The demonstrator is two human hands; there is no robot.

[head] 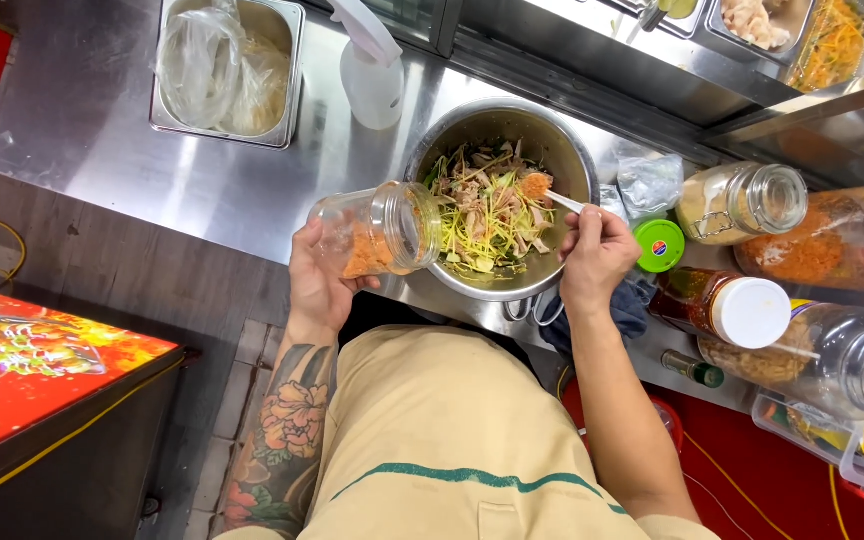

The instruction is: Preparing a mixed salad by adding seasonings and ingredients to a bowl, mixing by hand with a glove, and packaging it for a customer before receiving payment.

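My left hand [318,282] holds a clear plastic jar [377,229] tilted on its side, its open mouth turned toward a steel mixing bowl [562,150]. The jar has orange flaky seasoning in its lower part. My right hand [597,257] grips a white spoon [564,201] whose tip carries an orange heap over the bowl. The bowl holds shredded meat, pale strips and green shreds. A green jar lid [659,245] lies on the counter just right of my right hand.
A steel counter [92,110] carries a tray with plastic bags [227,70], a white spray bottle [370,75], glass jars [742,203], a sauce bottle with a white cap [722,305] and a large jar [832,360]. Food pans [802,30] sit at the back right. A glowing sign [32,365] stands at left.
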